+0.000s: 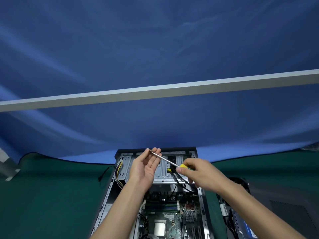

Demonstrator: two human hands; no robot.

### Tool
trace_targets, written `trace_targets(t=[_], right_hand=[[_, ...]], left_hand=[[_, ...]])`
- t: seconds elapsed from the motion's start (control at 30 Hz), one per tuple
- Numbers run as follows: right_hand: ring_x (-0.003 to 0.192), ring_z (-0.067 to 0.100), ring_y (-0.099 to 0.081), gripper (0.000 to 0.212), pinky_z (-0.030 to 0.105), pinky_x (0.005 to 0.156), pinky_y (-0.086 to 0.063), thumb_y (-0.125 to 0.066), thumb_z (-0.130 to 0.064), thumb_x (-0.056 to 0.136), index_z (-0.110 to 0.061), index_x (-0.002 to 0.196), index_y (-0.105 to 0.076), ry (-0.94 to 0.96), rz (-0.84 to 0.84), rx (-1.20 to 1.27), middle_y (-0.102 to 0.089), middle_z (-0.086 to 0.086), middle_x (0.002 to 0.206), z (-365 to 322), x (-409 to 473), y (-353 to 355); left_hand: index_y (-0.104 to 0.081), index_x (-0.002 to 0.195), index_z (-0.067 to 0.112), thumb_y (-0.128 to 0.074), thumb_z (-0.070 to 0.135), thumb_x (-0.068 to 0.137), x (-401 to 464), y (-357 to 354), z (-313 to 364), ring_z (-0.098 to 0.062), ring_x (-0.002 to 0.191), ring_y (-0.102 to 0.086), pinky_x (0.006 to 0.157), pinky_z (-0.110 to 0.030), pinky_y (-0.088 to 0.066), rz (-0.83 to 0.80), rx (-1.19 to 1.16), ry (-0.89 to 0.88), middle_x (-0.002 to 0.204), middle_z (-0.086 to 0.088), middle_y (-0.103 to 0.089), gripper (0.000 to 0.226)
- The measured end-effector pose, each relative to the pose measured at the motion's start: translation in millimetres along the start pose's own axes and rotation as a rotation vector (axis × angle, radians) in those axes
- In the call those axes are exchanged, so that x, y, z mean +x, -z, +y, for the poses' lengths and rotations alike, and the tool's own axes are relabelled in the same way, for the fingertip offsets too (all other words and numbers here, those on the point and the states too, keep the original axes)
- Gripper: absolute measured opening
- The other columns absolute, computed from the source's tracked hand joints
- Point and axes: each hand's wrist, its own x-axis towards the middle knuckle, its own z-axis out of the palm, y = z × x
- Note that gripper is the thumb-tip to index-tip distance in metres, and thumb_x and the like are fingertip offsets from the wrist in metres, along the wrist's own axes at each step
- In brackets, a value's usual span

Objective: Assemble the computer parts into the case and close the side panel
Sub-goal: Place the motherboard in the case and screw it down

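Observation:
An open computer case [110, 192] lies on a green mat, its motherboard [165, 219] showing at the bottom and a metal drive cage [164, 173] at the far end. Over the cage my right hand [198, 175] grips the yellow handle of a screwdriver [183, 166]. Its thin shaft runs up and left to my left hand [146, 168], which is raised palm up with the fingertips around the tip. Whether something small sits at the tip cannot be made out.
Right of the case lie a dark side panel [291, 211] with a vent grid, a drive with a blue label [246, 228] and a black part [240, 183]. A blue cloth [155, 49] hangs behind, crossed by a grey bar [155, 91].

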Motion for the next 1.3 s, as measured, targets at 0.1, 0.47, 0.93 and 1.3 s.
trace_targets(t=[0.1, 0.47, 0.93, 1.3], right_hand=[[0.048, 0.013, -0.048, 0.035, 0.027, 0.054, -0.039, -0.058, -0.054, 0.086, -0.024, 0.068, -0.057, -0.016, -0.055, -0.002, -0.056, -0.007, 0.054, -10, 3, -2], [0.061, 0.021, -0.063, 0.019, 0.027, 0.046, -0.049, -0.054, -0.007, 0.089, -0.006, 0.107, -0.057, -0.358, -0.348, 0.482, -0.067, 0.013, 0.087, -72, -3, -9], [0.048, 0.026, -0.065, 0.015, 0.028, 0.037, -0.047, -0.066, -0.003, 0.085, -0.009, 0.076, -0.056, -0.180, 0.471, 0.507, -0.067, 0.010, 0.070, -101, -15, -73], [0.039, 0.022, -0.055, 0.016, 0.024, 0.035, -0.036, -0.067, -0.005, 0.083, -0.011, 0.071, -0.058, -0.269, 0.519, 0.302, -0.061, 0.006, 0.052, -79, -34, -94]], left_hand=[[-0.057, 0.088, -0.003, -0.053, 0.004, 0.093, 3, 16, 4, -0.025, 0.073, -0.072, 0.059, -0.031, -0.059, -0.001, 0.049, -0.017, 0.077, -0.016, -0.071, 0.010], [-0.059, 0.084, -0.002, -0.049, 0.007, 0.095, 14, 66, 28, -0.022, 0.065, -0.072, 0.050, -0.027, -0.057, -0.055, 0.034, 0.114, 0.072, -0.016, -0.071, 0.017], [-0.056, 0.093, -0.001, -0.054, 0.010, 0.094, 20, 109, 30, -0.031, 0.091, -0.065, 0.082, -0.043, -0.050, 0.043, -0.090, 0.376, 0.091, -0.020, -0.065, 0.011], [-0.065, 0.087, -0.002, -0.048, 0.016, 0.096, 18, 162, 36, -0.015, 0.041, -0.052, 0.038, -0.023, -0.036, 0.013, 0.862, 0.108, 0.062, -0.007, -0.069, 0.026]])
